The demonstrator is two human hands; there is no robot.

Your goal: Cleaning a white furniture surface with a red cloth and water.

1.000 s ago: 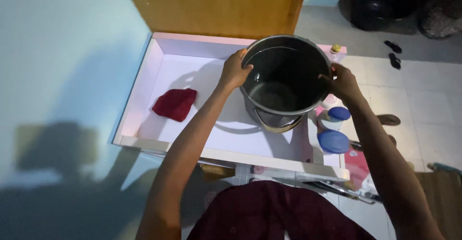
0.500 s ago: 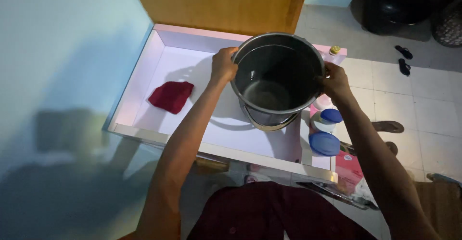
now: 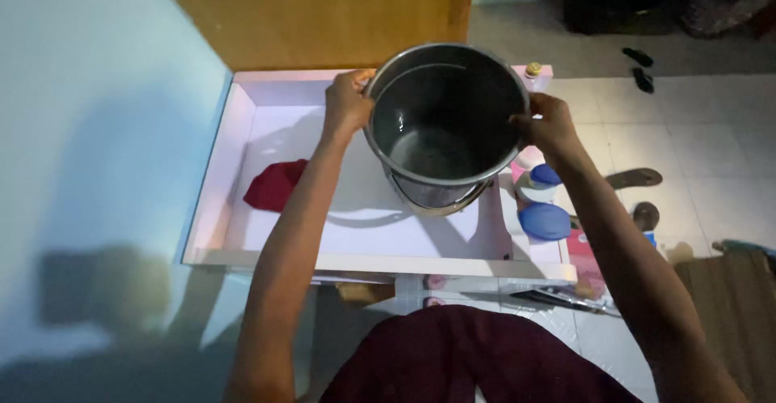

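Observation:
I hold a large steel pot (image 3: 440,124) by its rim, upright and empty, with a brass-coloured bail handle hanging at its front. My left hand (image 3: 347,102) grips the rim's left side and my right hand (image 3: 546,124) grips the right side. The pot is above the right part of a white shelf top (image 3: 364,233) with raised edges; whether it touches the surface I cannot tell. A dark red cloth (image 3: 273,186) lies on the shelf top to the left, partly hidden by my left forearm.
Blue-lidded containers (image 3: 544,219) and a small yellow-capped bottle (image 3: 532,70) sit in the narrow right compartment. A pale wall is at the left, a wooden door (image 3: 315,15) behind. Sandals (image 3: 634,178) lie on the tiled floor to the right.
The pot, still held in both hands, has shifted left and slightly up in view. My left forearm now covers part of the red cloth. The view has turned.

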